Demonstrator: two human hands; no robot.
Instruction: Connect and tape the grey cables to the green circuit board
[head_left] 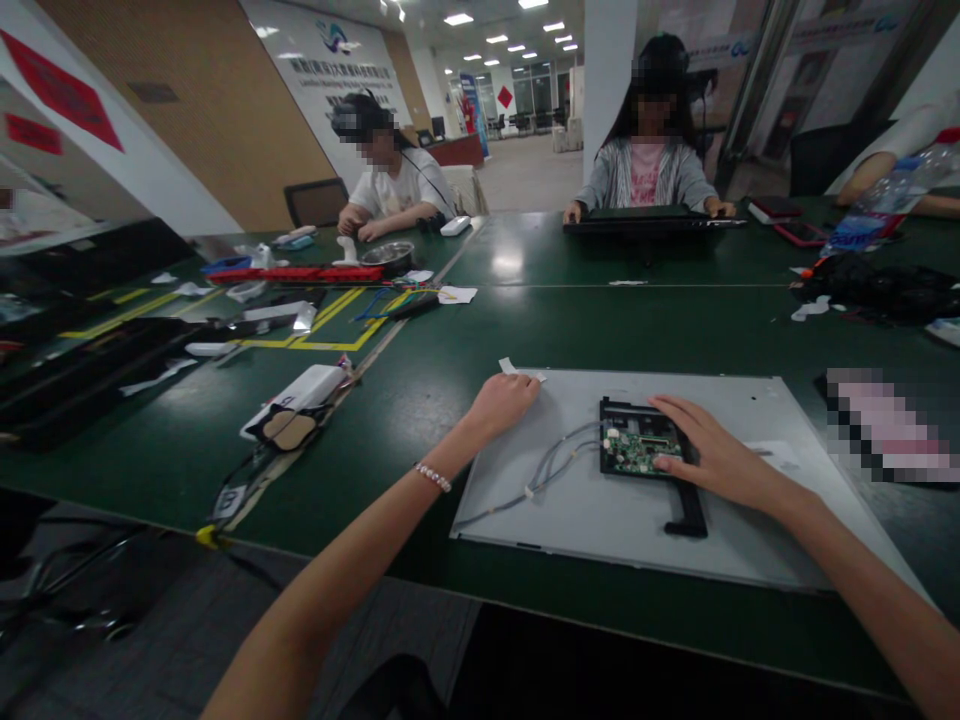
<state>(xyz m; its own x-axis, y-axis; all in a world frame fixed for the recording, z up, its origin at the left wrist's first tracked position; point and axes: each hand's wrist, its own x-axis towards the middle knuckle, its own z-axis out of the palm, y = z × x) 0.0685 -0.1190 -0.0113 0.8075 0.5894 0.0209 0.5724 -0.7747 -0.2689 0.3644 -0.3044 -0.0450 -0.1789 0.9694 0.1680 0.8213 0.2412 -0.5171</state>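
A flat grey-white panel point(570, 530), like the back of a display screen, lies on the green table before me. My left hand point(504, 408) is at its far left corner, fingers closed at a small strip of white tape point(507, 366). On the panel rests a black plastic bracket point(686, 510) carrying a green circuit board point(637, 452). My right hand point(701, 450) grips the bracket from the right, thumb over the board's edge and fingers along the far side. Grey cables point(551, 468) run from the board leftward to the panel's near left corner.
A white power strip or box point(300, 395) with a cable lies to the left. A phone-like item point(889, 425) is at the right. Across the table a person point(645, 170) holds a black panel point(652, 220); another person point(397, 185) sits further left. A water bottle point(862, 220) leans at far right.
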